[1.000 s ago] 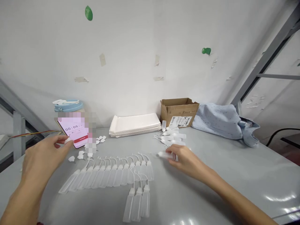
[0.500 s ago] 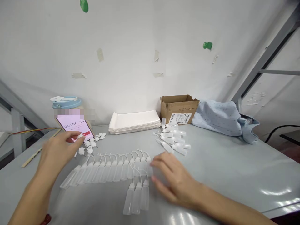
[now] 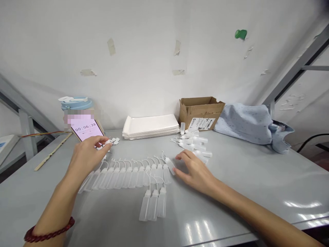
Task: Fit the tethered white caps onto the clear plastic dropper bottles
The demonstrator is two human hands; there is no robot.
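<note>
Touching a slanted bottle [image 3: 170,166] with the right hand [image 3: 196,169], thumb and fingers parted; seemingly pinching a white cap [image 3: 109,141] with the left hand [image 3: 88,153]. Laid midway between the tabletop [image 3: 231,171] side edges, just beside a row of bottles [image 3: 133,178], probably for steadiness. Uncovered since half a second ago; on the left, shifted from the phone [image 3: 89,130] toward loose caps [image 3: 116,140].

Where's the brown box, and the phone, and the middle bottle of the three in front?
Brown box [image 3: 200,114]: head view, on its front wall.
Phone [image 3: 86,131]: head view, on its screen.
Middle bottle [image 3: 153,208]: head view, on its body.
</note>
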